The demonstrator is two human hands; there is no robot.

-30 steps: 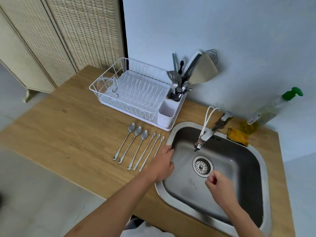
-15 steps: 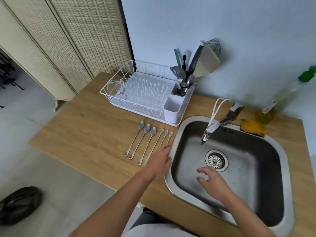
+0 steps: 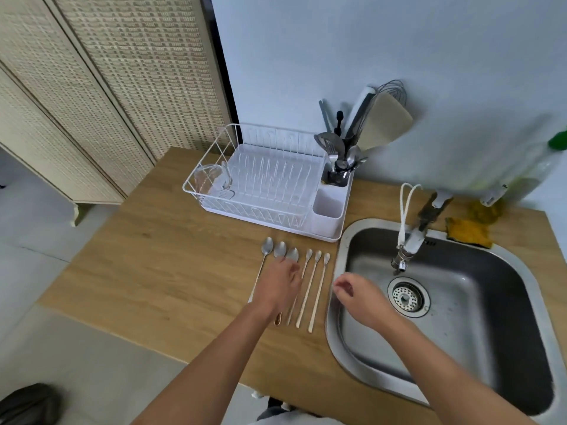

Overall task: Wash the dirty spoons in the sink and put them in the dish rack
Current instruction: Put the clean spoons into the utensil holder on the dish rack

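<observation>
Six spoons (image 3: pixel 310 283) lie mid-frame beside the sink (image 3: pixel 518 289). They look thin, light, stiff and maybe slippery: pinch one handle. Left hand (image 3: pixel 277 289) rests loose over them; right hand (image 3: pixel 359 297) hangs loosely curled, empty

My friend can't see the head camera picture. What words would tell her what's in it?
A person's left hand reaches over six spoons lined up on a wooden counter, while the right hand hovers over the edge of a steel sink. Behind the spoons sits a white dish rack with a utensil holder.
</observation>
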